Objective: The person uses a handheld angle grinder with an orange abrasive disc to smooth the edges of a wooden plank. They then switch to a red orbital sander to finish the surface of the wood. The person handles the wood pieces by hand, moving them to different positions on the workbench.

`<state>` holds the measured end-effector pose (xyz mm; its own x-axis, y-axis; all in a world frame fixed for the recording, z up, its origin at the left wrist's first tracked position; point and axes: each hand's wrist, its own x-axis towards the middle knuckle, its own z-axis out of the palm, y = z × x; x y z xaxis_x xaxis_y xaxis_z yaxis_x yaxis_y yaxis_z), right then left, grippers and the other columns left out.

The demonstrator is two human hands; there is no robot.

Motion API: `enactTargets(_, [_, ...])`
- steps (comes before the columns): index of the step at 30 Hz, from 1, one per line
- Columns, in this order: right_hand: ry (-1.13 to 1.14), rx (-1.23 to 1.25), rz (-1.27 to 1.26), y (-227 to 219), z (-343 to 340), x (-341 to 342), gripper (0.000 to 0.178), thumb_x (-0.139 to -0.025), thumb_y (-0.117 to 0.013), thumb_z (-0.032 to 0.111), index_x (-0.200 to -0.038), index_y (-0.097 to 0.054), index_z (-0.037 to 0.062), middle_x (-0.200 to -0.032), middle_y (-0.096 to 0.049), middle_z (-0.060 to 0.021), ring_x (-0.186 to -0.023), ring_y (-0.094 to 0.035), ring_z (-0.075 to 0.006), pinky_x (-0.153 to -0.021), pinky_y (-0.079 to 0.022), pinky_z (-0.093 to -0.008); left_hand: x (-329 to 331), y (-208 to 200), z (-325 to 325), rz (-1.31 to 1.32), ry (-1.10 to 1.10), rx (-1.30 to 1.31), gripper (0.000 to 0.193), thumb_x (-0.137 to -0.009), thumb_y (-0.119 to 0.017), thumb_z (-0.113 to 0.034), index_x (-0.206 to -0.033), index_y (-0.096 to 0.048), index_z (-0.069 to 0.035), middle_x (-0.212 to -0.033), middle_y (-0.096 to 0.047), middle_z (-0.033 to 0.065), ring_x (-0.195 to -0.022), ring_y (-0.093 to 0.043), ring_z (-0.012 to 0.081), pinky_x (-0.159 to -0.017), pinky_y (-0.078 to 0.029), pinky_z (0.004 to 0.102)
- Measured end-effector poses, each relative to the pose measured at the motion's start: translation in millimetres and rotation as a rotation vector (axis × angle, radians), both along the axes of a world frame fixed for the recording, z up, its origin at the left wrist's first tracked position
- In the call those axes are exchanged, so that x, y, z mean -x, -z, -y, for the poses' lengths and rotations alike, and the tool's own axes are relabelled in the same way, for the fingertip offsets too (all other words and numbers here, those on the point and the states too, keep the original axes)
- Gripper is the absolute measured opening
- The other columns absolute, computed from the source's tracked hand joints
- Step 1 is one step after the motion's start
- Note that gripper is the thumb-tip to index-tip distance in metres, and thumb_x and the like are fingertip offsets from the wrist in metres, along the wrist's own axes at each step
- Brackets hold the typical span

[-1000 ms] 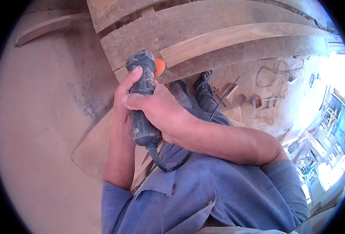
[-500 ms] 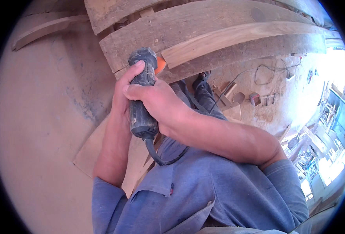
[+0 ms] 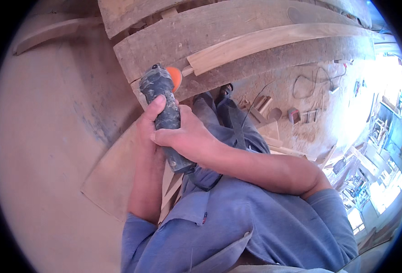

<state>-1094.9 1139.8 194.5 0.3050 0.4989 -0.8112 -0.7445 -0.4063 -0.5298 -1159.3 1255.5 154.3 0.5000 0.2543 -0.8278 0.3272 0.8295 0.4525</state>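
Pale, dusty floor (image 3: 37, 136) spreads out left of the plank workbench (image 3: 237, 18), and there are dark smudges (image 3: 94, 120) across it! Now right of that bench, white daylight comes blazing in, glaring over a jumble of workshop clutter (image 3: 355, 191).

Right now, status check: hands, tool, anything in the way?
Left hand and right hand both gripping black power tool. Orange disc near end of pale board, contact unclear. Cord looped by shirt, possible snag.
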Motion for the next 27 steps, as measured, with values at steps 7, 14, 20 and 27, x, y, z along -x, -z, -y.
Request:
enactTargets(7, [0.015,-0.062,0.144,2.0,31.7,7.4,0.050,-0.080,-0.076,0.019,-0.119,-0.057,-0.0053,-0.102,-0.064,-0.0105,-0.093,-0.064,-0.0175,-0.082,-0.053,-0.0330,11.3,11.9,35.6,0.120,-0.087,-0.032,0.041,-0.095,-0.071,-0.032,-0.116,-0.064,0.003,-0.099,-0.072,0.0137,-0.087,-0.071,0.0225,-0.083,-0.059,0.0358])
enactTargets(14, [0.112,-0.234,-0.075,1.1,37.9,-0.7,0.035,-0.080,-0.075,0.016,-0.107,-0.064,-0.0028,-0.093,-0.067,-0.0082,-0.086,-0.065,-0.0162,-0.077,-0.053,-0.0327,-3.8,-5.2,41.6,0.118,-0.063,0.044,0.036,-0.092,-0.076,-0.027,-0.112,-0.065,0.000,-0.093,-0.069,0.0065,-0.079,-0.069,0.0167,-0.072,-0.057,0.0326])
enactTargets(20, [-0.037,-0.129,0.033,17.1,52.7,19.0,0.056,-0.078,-0.077,0.020,-0.124,-0.058,-0.0035,-0.106,-0.065,-0.0119,-0.096,-0.065,-0.0197,-0.084,-0.053,-0.0348,17.4,-7.5,58.9,0.077,-0.106,-0.044,0.033,-0.092,-0.076,-0.026,-0.111,-0.064,-0.002,-0.091,-0.068,0.0065,-0.078,-0.068,0.0170,-0.072,-0.057,0.0333])
enactTargets(27, [-0.273,-0.136,0.223,42.6,81.5,11.6,0.086,-0.069,-0.078,0.019,-0.143,-0.041,-0.0028,-0.119,-0.062,-0.0193,-0.112,-0.064,-0.0280,-0.097,-0.052,-0.0372,38.4,39.8,82.1,0.210,-0.069,-0.068,0.033,-0.086,-0.078,-0.020,-0.111,-0.066,-0.003,-0.093,-0.069,0.0052,-0.081,-0.069,0.0170,-0.076,-0.058,0.0341])
